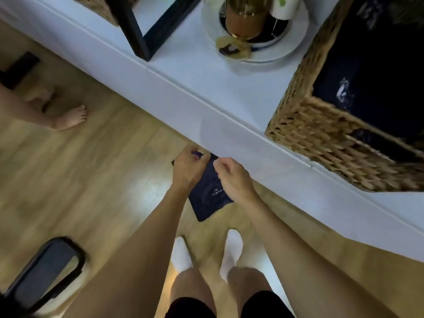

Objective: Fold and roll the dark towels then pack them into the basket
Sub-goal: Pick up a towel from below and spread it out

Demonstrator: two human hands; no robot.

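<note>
Both the left hand [187, 168] and the right hand [231, 177] pinch the top edge of a small navy towel [210, 198], which hangs before the white table [206, 92]. It seems light and limp, best held by its corners. The wicker basket [321, 138] stands on the table at right.

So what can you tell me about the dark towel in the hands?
The dark towel is navy cloth, soft-looking, with a small pale print near its middle. It hangs flat as a rough rectangle, just in front of the edge of the white table. The left hand and right hand grip its top edge with curled fingers.
</note>
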